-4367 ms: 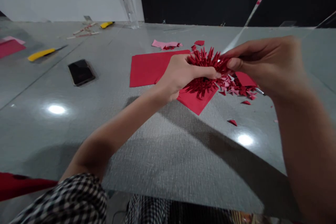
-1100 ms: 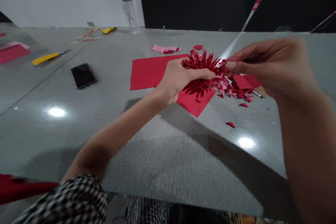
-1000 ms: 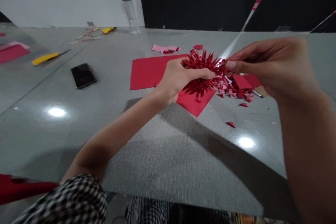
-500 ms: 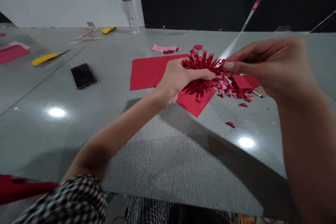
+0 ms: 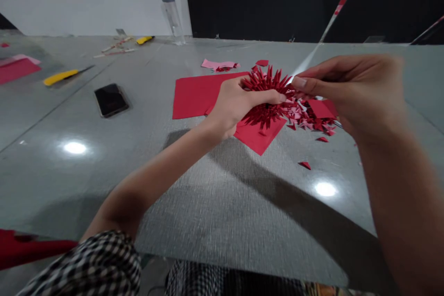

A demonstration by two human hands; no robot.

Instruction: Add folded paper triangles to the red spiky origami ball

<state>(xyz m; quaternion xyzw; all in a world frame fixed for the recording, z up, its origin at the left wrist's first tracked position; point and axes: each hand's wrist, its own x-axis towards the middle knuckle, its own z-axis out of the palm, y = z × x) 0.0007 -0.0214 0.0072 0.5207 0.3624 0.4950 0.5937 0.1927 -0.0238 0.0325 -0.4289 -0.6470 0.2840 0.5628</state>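
Your left hand (image 5: pixel 236 101) grips the spiky red paper piece (image 5: pixel 268 82) over the red sheets (image 5: pixel 197 95) on the counter (image 5: pixel 208 203), thumb across it. At its right edge, your right hand (image 5: pixel 360 88) is pinched closed; you cannot tell what its fingertips hold. Folded paper bits (image 5: pixel 299 113) lie just right.

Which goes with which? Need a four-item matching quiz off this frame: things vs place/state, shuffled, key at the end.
Things
1. phone
2. bottle
3. spiky ornament
4. pink strip

Place or state
A. in the grip of the left hand
B. just beyond the large red sheet
C. lying flat, black side up
D. grey-capped, by the white wall

Pairs: 1-C, 2-D, 3-A, 4-B
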